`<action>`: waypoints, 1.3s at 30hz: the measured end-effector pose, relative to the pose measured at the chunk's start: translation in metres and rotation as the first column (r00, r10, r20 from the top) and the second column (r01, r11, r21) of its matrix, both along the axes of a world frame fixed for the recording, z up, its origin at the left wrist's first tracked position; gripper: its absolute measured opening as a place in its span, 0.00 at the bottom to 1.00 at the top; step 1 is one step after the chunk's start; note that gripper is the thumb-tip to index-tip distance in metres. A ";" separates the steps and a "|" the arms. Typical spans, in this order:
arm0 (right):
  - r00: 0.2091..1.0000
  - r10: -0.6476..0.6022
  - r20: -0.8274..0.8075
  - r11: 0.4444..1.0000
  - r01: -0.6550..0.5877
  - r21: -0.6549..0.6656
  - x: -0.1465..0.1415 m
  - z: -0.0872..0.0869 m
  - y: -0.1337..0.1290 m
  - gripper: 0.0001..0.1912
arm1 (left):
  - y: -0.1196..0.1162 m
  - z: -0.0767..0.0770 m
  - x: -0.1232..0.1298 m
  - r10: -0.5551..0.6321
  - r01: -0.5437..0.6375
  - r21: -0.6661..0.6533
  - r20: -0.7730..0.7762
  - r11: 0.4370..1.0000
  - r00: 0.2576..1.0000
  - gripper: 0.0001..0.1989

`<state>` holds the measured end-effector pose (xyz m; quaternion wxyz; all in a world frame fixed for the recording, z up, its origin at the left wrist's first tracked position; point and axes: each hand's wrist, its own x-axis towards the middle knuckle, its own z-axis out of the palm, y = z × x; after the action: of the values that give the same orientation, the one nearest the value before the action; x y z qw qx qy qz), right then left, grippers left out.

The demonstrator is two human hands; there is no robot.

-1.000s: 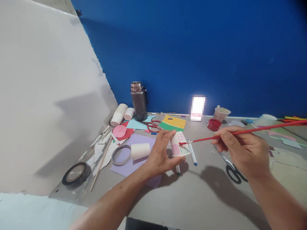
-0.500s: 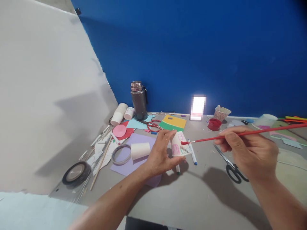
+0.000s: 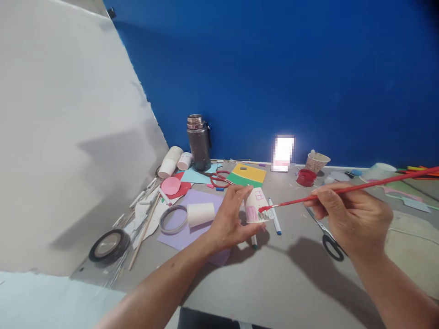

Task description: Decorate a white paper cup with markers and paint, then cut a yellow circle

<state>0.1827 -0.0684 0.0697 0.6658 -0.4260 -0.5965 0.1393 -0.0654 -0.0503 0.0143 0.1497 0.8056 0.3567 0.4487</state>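
My left hand (image 3: 233,217) grips a small white paper cup (image 3: 254,201) between thumb and fingers, its wider rim facing down. The cup's side carries a pink window drawing, pink strokes and green marks low down. My right hand (image 3: 355,217) holds a long red paintbrush (image 3: 365,185), pointing left. Its red-coated tip is at the cup's side, over the green marks. Beyond the hands stands an open jar of red paint (image 3: 306,177). Markers with blue (image 3: 277,224) and green (image 3: 254,241) ends lie by the held cup.
A white cup (image 3: 200,214) and tape roll (image 3: 173,220) lie on purple paper (image 3: 185,240). Black tape (image 3: 109,246) is at left. Behind stand a flask (image 3: 199,146) and speckled cup (image 3: 316,162). Black-handled scissors (image 3: 332,246) are under my right hand; red-handled scissors (image 3: 219,179) lie farther back.
The brush tip has moved slightly down on the cup, and my right hand has shifted a little left. My left hand still holds the cup in nearly the same place.
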 end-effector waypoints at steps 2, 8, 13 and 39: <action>1.000 -0.026 -0.017 1.000 0.026 -0.015 -0.001 -0.001 0.001 0.11 | 0.000 0.000 0.001 -0.009 0.009 -0.005 0.006 1.000 1.000 0.41; 0.997 -0.075 -0.032 0.996 0.074 -0.045 -0.001 -0.003 0.004 0.11 | -0.001 0.000 0.002 -0.007 0.007 -0.026 -0.008 1.000 1.000 0.42; 0.999 -0.033 -0.015 0.999 0.033 -0.031 -0.002 -0.002 0.002 0.11 | -0.001 0.001 0.003 -0.033 0.032 -0.015 -0.007 0.999 0.999 0.42; 0.989 0.129 -0.077 0.989 -0.133 -0.056 0.002 -0.002 0.008 0.13 | -0.002 0.003 0.001 -0.017 0.022 -0.093 0.055 0.995 0.998 0.41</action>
<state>0.1847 -0.0603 0.0674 0.6633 -0.4008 -0.5937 0.2166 -0.0640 -0.0522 0.0178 0.2012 0.7887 0.3652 0.4518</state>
